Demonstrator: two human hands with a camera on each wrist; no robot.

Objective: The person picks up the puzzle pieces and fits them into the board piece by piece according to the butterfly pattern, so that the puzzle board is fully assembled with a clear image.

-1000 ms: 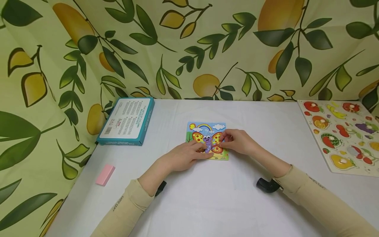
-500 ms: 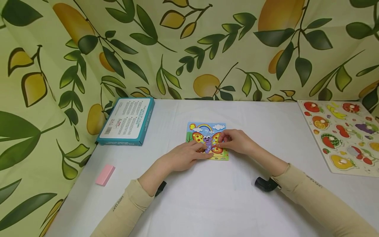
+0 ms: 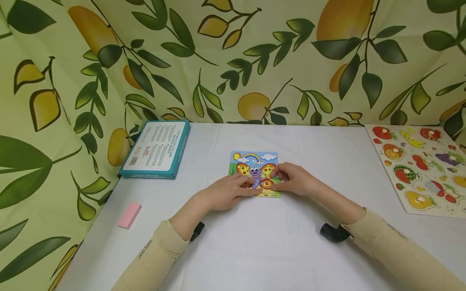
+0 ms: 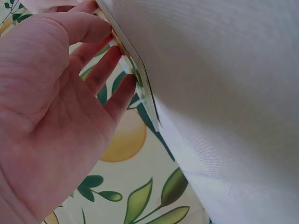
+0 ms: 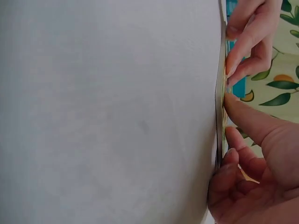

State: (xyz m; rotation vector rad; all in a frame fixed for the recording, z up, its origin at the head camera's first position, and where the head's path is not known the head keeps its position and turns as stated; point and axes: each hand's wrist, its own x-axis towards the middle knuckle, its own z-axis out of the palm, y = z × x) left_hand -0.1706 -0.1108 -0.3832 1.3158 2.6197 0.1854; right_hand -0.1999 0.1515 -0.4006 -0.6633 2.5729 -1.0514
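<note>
A small square butterfly puzzle [image 3: 256, 169] lies flat on the white table, showing a sun, a rainbow and a purple-bodied butterfly. My left hand [image 3: 226, 192] rests on its lower left part, fingertips on the picture and covering some of it. In the left wrist view that left hand [image 4: 60, 93] touches the board with several spread fingers. At the right edge of the puzzle, my right hand [image 3: 296, 180] has its thumb and index finger apart, tips on the picture. The right wrist view shows the right hand [image 5: 266, 163] with its thumb straight against the surface and its other fingers bent.
A teal and white box [image 3: 156, 149] lies at the back left. Nearer on that side is a pink block [image 3: 129, 215]. A fruit knob board [image 3: 418, 169] lies at the right. Patterned cloth [image 3: 255, 60] hangs behind the table.
My right hand has moved slightly right and down, and its thumb and index finger have parted, showing more of the right wing. My left hand has stayed in place.
</note>
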